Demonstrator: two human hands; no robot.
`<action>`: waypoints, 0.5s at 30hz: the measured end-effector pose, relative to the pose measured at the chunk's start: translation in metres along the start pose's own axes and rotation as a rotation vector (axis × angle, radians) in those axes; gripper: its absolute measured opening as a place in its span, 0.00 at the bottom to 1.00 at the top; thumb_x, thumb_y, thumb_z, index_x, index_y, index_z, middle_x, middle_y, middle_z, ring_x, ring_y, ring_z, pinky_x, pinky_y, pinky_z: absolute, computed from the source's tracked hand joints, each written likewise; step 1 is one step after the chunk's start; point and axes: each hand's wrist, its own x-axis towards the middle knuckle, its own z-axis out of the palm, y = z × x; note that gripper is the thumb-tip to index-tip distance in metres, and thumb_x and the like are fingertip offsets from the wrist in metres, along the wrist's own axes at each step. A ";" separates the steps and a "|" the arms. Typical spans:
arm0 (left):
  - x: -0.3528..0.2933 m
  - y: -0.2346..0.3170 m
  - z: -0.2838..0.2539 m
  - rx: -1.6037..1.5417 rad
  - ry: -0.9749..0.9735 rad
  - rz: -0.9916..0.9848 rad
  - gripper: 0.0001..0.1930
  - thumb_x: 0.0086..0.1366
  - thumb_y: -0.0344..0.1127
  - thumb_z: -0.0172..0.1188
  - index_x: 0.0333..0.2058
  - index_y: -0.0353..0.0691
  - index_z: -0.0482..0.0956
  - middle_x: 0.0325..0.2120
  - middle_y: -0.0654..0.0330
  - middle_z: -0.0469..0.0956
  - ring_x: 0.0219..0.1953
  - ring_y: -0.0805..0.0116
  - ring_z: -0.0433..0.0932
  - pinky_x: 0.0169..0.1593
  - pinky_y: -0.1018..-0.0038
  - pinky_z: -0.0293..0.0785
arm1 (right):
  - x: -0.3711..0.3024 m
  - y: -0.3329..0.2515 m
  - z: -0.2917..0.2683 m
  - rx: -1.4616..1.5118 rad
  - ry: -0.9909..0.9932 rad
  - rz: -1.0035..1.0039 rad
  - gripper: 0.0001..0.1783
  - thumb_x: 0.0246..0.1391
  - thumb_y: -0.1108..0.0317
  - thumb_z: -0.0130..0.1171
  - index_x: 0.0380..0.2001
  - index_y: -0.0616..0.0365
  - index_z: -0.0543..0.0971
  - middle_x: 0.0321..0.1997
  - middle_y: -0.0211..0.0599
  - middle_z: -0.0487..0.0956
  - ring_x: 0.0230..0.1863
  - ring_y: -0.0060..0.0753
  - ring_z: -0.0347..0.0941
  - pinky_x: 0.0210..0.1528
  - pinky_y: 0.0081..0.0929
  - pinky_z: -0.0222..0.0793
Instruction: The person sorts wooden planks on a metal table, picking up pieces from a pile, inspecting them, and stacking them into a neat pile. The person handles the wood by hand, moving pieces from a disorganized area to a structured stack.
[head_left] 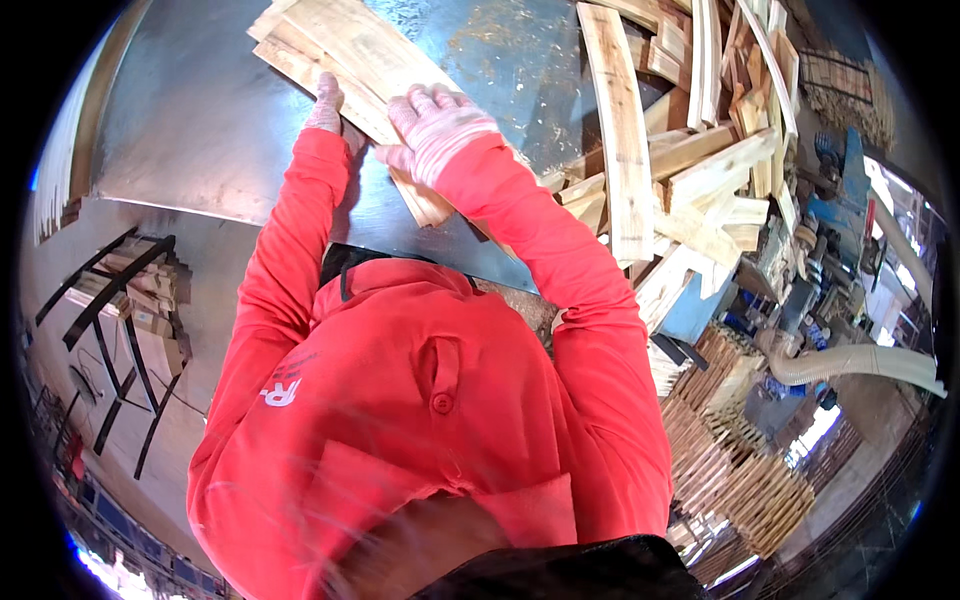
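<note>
Grey sheet metal forms the table top (200, 130), and a stack of pale wooden slats (345, 55) lies on it, running from the far edge down toward the person. The left hand (326, 103), gloved, rests at the stack's left edge; whether its fingers curl round the slats cannot be told. The right hand (436, 125), in a pink-and-white glove, lies flat and open on top of the stack's near end. Further right, a loose pile of curved boards (690, 170) is heaped over the table's right side.
</note>
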 end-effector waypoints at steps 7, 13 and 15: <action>0.025 -0.004 -0.015 1.027 -0.363 0.409 0.23 0.52 0.29 0.67 0.49 0.37 0.76 0.46 0.52 0.77 0.50 0.56 0.76 0.56 0.63 0.72 | -0.083 0.206 -0.043 -0.315 -0.539 1.185 0.59 0.34 0.43 0.71 0.66 0.58 0.55 0.60 0.62 0.68 0.62 0.56 0.65 0.60 0.38 0.66; 0.054 -0.003 -0.027 0.492 0.022 0.170 0.25 0.57 0.40 0.66 0.51 0.36 0.73 0.45 0.50 0.78 0.47 0.56 0.78 0.51 0.59 0.75 | -0.048 0.143 -0.018 0.852 -0.284 0.949 0.60 0.32 0.58 0.78 0.68 0.51 0.53 0.63 0.58 0.66 0.61 0.53 0.67 0.62 0.38 0.65; 0.046 0.007 -0.015 0.717 0.167 0.223 0.31 0.54 0.51 0.66 0.52 0.36 0.73 0.44 0.51 0.78 0.46 0.58 0.78 0.49 0.63 0.75 | -0.017 0.084 -0.005 1.241 -0.406 1.010 0.60 0.33 0.57 0.77 0.68 0.52 0.54 0.65 0.59 0.63 0.65 0.50 0.61 0.64 0.35 0.62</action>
